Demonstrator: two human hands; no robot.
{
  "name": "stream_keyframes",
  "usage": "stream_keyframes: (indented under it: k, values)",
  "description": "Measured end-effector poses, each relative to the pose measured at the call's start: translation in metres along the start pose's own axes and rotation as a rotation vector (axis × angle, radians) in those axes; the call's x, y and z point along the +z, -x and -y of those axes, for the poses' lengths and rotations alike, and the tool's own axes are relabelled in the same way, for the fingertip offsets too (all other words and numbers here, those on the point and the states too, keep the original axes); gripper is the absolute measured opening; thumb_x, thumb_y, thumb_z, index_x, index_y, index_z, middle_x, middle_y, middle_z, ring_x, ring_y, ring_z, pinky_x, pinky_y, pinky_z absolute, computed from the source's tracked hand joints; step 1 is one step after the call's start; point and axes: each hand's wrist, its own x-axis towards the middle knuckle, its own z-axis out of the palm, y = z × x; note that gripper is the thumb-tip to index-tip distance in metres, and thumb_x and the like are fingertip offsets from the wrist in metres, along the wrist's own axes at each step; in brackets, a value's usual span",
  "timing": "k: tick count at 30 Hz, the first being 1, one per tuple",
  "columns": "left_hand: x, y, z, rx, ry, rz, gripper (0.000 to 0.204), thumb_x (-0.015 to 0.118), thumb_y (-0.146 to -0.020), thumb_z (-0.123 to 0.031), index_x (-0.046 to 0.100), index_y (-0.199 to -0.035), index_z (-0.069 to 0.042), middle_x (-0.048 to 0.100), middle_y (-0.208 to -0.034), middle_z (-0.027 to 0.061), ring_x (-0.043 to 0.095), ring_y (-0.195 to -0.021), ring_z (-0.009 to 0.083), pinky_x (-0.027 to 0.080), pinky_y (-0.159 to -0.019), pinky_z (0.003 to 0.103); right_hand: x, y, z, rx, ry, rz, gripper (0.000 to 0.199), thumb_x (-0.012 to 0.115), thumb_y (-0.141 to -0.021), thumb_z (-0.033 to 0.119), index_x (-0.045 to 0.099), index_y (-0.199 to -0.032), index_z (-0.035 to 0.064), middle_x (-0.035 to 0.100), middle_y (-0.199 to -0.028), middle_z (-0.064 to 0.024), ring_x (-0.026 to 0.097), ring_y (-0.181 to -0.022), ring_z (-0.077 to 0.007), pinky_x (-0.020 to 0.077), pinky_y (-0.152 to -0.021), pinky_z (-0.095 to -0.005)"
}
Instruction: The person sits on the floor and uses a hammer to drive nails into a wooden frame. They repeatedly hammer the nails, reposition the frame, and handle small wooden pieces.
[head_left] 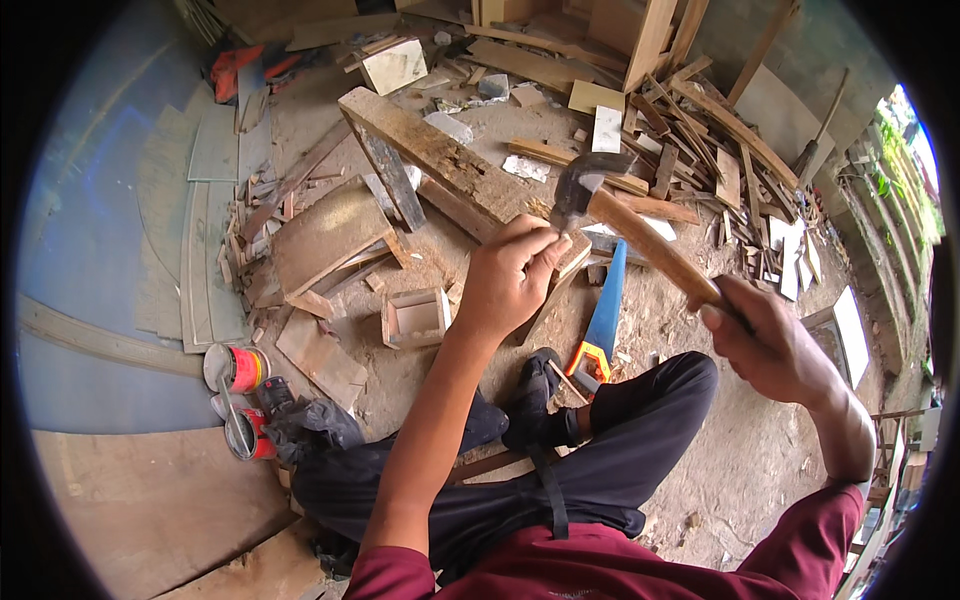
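My right hand [772,342] is wrapped round the wooden handle of a claw hammer [650,240]. The dark hammer head is right by the fingertips of my left hand [510,275]. Thumb and fingers of that hand are pinched together over the near end of a rough wooden bench [430,145]. What they hold, if anything, is too small to make out. Below the bench's near end, a handsaw [607,315] with a blue blade and an orange-yellow handle rests beside my shoe [535,390].
Left of the bench are a low wooden stool [330,240] and a small open wooden box [416,318]. Two red cans [245,370] stand at the left, near a black bag [315,428]. Scrap wood [690,130] is piled at the far right. Wood chips litter the floor.
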Motion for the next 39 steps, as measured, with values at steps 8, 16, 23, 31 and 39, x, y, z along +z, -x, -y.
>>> stream_keyframes:
  k: [8, 16, 23, 31, 39]
  values:
    - [0.006, 0.001, 0.005, 0.113, -0.013, -0.094, 0.015, 0.066, -0.093, -0.01, 0.068, -0.093, 0.005, 0.066, -0.088, 0.011, 0.064, -0.071, 0.021, 0.049, -0.062, 0.03, 0.005, 0.003, -0.001, -0.053, -0.065, -0.06, 0.029, 0.051, -0.104, 0.03, 0.057, -0.108, 0.002, 0.048, -0.065, -0.0048, 0.047, -0.059, -0.0146, 0.0408, -0.057, -0.0352]
    - [0.012, 0.002, 0.007, 0.176, -0.05, -0.138, 0.015, 0.067, -0.092, -0.01, 0.067, -0.092, 0.004, 0.067, -0.091, 0.0118, 0.067, -0.076, 0.0247, 0.052, -0.065, 0.032, 0.008, 0.008, -0.006, 0.073, -0.223, -0.087, 0.031, 0.049, -0.105, 0.033, 0.055, -0.11, 0.0027, 0.048, -0.067, 0.0017, 0.046, -0.061, -0.0078, 0.0384, -0.053, -0.0293]
    - [0.011, 0.005, 0.007, 0.119, -0.04, -0.109, 0.016, 0.066, -0.093, -0.011, 0.068, -0.093, 0.005, 0.068, -0.09, 0.0132, 0.068, -0.078, 0.0261, 0.053, -0.068, 0.032, -0.001, 0.012, -0.002, 0.041, -0.004, -0.034, 0.031, 0.049, -0.105, 0.032, 0.052, -0.111, 0.0022, 0.05, -0.066, -0.003, 0.047, -0.06, -0.0121, 0.0393, -0.056, -0.0337]
    - [0.015, 0.004, 0.009, 0.169, -0.011, -0.154, 0.015, 0.066, -0.092, -0.01, 0.068, -0.093, 0.005, 0.069, -0.093, 0.014, 0.069, -0.082, 0.0285, 0.054, -0.071, 0.033, 0.004, 0.009, -0.008, -0.023, 0.065, -0.01, 0.03, 0.05, -0.105, 0.031, 0.049, -0.103, 0.0015, 0.048, -0.067, -0.0041, 0.045, -0.058, -0.0134, 0.039, -0.054, -0.035]
    - [0.015, 0.007, 0.01, 0.145, -0.003, -0.169, 0.014, 0.067, -0.092, -0.009, 0.069, -0.092, 0.005, 0.069, -0.092, 0.0136, 0.069, -0.082, 0.0282, 0.054, -0.071, 0.033, 0.009, 0.007, -0.005, -0.003, 0.11, -0.025, 0.033, 0.048, -0.105, 0.031, 0.049, -0.107, -0.0018, 0.051, -0.066, -0.0045, 0.052, -0.06, -0.017, 0.0421, -0.057, -0.037]
